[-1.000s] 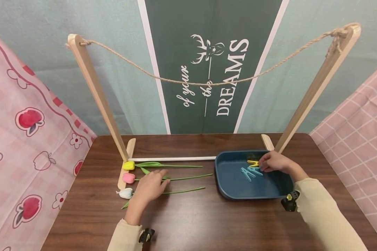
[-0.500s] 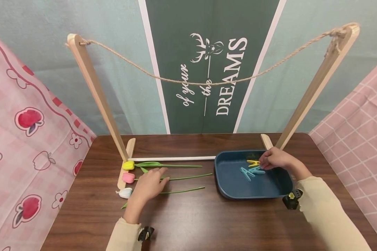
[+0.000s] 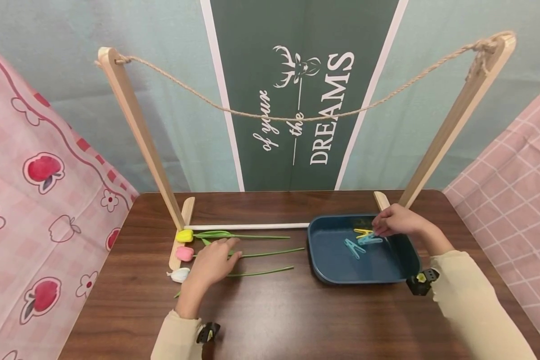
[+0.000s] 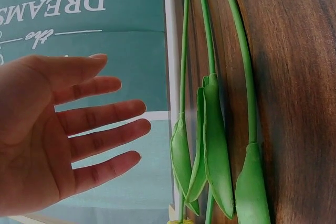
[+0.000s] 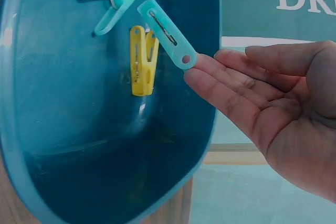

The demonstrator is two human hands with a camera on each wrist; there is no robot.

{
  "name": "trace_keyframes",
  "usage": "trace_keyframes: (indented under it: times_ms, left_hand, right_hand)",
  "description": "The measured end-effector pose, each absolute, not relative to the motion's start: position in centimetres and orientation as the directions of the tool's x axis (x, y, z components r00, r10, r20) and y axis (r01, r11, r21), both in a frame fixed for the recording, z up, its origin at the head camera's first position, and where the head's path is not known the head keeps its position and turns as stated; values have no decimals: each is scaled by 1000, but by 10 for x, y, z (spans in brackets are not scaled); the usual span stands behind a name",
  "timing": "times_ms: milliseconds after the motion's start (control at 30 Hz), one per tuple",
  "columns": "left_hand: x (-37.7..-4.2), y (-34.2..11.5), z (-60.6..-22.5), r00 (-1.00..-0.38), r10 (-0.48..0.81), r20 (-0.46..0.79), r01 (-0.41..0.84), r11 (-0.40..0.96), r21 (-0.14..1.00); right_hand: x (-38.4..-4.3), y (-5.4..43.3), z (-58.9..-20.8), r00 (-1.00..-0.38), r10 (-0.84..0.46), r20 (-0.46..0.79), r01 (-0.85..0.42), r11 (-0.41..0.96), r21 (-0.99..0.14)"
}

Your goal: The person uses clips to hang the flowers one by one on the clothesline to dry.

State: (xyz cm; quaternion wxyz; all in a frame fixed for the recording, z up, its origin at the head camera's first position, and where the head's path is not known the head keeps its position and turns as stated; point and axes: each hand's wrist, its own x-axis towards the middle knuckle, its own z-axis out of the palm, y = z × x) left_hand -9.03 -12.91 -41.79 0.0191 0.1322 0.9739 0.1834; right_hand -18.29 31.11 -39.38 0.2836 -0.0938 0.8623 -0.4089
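In the head view my right hand (image 3: pixel 398 221) reaches over the far right of a dark blue tray (image 3: pixel 364 276). Its fingertips touch the end of a light blue clothespin (image 5: pixel 168 34). The right wrist view shows those fingers nearly straight, the thumb standing apart. Under that clothespin's edge sits a yellow clothespin (image 5: pixel 142 66); another light blue clothespin (image 5: pixel 118 1) lies nearby. My left hand (image 4: pixel 68 124) has its fingers spread, holding nothing, above artificial tulips: yellow (image 3: pixel 185 236), pink (image 3: pixel 185 253) and white (image 3: pixel 180 274), their stems pointing right. It hides parts of their stems.
A wooden stand's left post (image 3: pixel 139 135) and right post (image 3: pixel 454 125) rise at the back of the brown table (image 3: pixel 270 315). Twine (image 3: pixel 292 119) sags between their tops. A white rod (image 3: pixel 247 227) lies behind the tulips. Printed curtains hang around the table.
My right hand has shifted slightly back and to the right in the tray. The light blue clothespin at its fingertips has moved with it, away from the other one. My left hand stays nearly still.
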Motion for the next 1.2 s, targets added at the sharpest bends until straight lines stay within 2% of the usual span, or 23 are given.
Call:
trace_keyframes:
  times_ms: [367,500,833,1200]
  left_hand:
    - [-92,-127,-414,-961,274,32,265,885,382]
    - [-94,-125,-412,-957,288,29,275,874,402]
    - [-99,-110,-408,-944,329,23,302,834,462]
    - [-106,-91,-407,-932,361,41,335,810,480]
  right_hand:
    - [-180,305,-382,-845,-386,-369,53,627,-777]
    - [-177,297,-376,-859,-390,-330,11,632,-775]
    - [-169,268,-365,-880,-399,-258,-63,636,-769]
    - [-162,231,-359,-876,-443,-189,-110,567,-816]
